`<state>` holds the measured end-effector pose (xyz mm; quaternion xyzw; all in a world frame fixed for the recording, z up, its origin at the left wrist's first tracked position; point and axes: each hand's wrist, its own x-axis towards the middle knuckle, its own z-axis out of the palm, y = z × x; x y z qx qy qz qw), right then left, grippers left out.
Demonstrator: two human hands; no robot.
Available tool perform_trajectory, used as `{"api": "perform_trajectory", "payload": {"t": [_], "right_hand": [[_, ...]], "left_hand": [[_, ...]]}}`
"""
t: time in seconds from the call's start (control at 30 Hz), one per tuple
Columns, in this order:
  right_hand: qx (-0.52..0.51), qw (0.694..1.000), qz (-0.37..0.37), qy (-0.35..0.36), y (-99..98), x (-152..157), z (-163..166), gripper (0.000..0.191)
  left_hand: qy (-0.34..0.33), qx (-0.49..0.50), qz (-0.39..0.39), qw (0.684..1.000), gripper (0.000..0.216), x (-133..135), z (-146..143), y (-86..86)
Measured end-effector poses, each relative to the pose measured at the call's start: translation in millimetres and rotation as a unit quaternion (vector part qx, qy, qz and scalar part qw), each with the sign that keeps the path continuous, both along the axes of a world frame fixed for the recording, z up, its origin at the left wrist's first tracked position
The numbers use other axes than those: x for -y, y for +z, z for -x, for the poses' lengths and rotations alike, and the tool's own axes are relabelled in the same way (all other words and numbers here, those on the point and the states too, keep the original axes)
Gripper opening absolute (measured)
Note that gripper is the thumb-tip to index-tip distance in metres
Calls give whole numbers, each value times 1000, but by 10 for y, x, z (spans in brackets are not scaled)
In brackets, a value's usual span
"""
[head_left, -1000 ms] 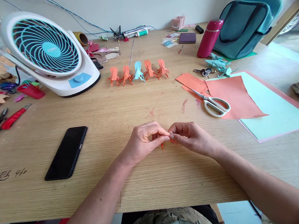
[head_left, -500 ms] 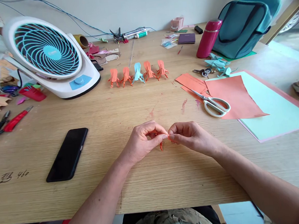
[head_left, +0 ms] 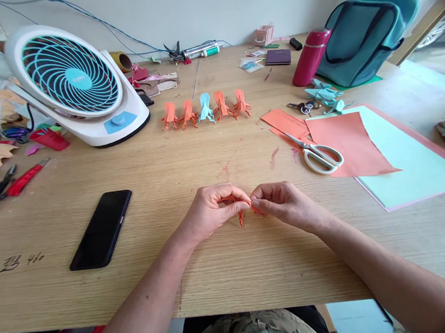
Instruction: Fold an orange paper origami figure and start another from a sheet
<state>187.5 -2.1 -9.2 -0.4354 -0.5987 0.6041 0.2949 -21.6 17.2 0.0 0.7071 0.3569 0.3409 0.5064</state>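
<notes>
Both of my hands meet at the middle of the wooden table [head_left: 230,268], pinching a small folded piece of orange paper [head_left: 241,217]. My left hand [head_left: 210,211] is closed round its left side, and a thin orange leg pokes down below the fingers. My right hand [head_left: 287,205] pinches the right side with thumb and forefinger. Most of the paper piece is hidden by my fingers. Beyond my hands stands a row of finished paper figures [head_left: 205,108], several orange and one light blue.
A black phone [head_left: 101,229] lies to the left. White-handled scissors [head_left: 317,155] rest on orange paper sheets [head_left: 344,144] and a pale green sheet [head_left: 403,162] at right. A white and teal fan [head_left: 73,86], a pink flask [head_left: 311,57] and a teal bag [head_left: 366,34] stand further back.
My hands have stayed together at the same spot, with only small finger shifts on the paper piece. The view shifted slightly.
</notes>
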Motion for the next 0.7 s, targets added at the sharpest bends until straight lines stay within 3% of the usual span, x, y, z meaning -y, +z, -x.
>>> {"api": "perform_trajectory", "payload": {"t": [0.2, 0.37, 0.53, 0.7], "right_hand": [[-114, 986, 122, -23, 11, 1, 30, 37], [-177, 961, 213, -22, 11, 9, 46, 35], [-155, 971, 178, -22, 23, 10, 48, 35], [-76, 993, 85, -20, 48, 24, 48, 37]], "left_hand": [[-23, -2, 0, 1000, 8, 20, 5, 50], [-37, -6, -75, 996, 5, 31, 13, 76], [-26, -24, -162, 986, 1, 26, 34, 43], [-13, -33, -163, 986, 3, 18, 26, 22]]}}
